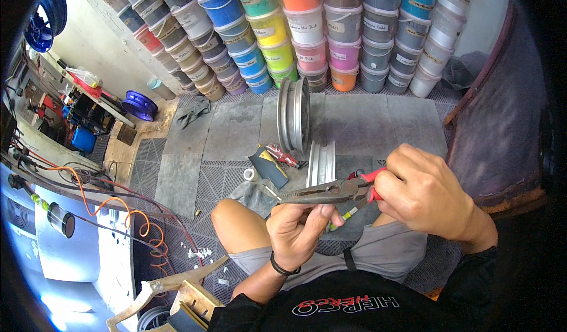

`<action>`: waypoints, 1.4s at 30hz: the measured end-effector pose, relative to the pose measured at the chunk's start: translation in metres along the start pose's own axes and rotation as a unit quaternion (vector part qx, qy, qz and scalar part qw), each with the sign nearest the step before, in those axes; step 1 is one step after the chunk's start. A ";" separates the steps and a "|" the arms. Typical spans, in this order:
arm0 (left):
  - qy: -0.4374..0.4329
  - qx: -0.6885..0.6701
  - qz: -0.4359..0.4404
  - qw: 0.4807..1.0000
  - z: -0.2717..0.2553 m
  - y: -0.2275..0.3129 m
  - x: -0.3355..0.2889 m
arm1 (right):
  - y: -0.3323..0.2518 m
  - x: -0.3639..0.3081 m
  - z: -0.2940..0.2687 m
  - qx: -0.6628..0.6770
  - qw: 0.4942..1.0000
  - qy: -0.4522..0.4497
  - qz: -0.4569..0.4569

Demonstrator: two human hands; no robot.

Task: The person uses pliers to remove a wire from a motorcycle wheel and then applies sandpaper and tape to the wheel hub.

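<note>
In front of my lap, my right hand is closed round the red handles of a pair of long-nose pliers. The dark jaws point left and lie level. Just under them is my left hand, fingers curled and thumb pressed in beside the jaw; anything small inside it is hidden. A thin white piece shows near the jaw tips, and I cannot tell whether it touches them. Behind the pliers, partly covered, is a yellow-green fitting. Beyond my hands stand a large grey wheel rim and a smaller silver rim.
On the mats are a dark sanding sheet, a red object, a white tape roll, grey cloth and dark gloves. Stacked buckets line the back. An orange coiled hose hangs left; a wooden stand sits near-left.
</note>
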State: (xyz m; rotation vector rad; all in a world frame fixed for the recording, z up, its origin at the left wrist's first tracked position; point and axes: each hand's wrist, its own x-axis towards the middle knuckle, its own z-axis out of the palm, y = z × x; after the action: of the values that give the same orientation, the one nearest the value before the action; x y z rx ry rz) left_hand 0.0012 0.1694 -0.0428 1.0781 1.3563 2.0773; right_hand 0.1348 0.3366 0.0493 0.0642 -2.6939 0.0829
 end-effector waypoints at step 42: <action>0.056 0.061 0.040 0.996 -0.018 -0.011 0.021 | 0.016 0.020 0.035 0.021 0.998 -0.041 -0.034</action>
State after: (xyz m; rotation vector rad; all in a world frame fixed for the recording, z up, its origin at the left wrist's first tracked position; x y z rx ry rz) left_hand -0.0259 0.1786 -0.0488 1.0965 1.5350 2.1664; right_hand 0.1003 0.3492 0.0255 0.1762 -2.7696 0.1188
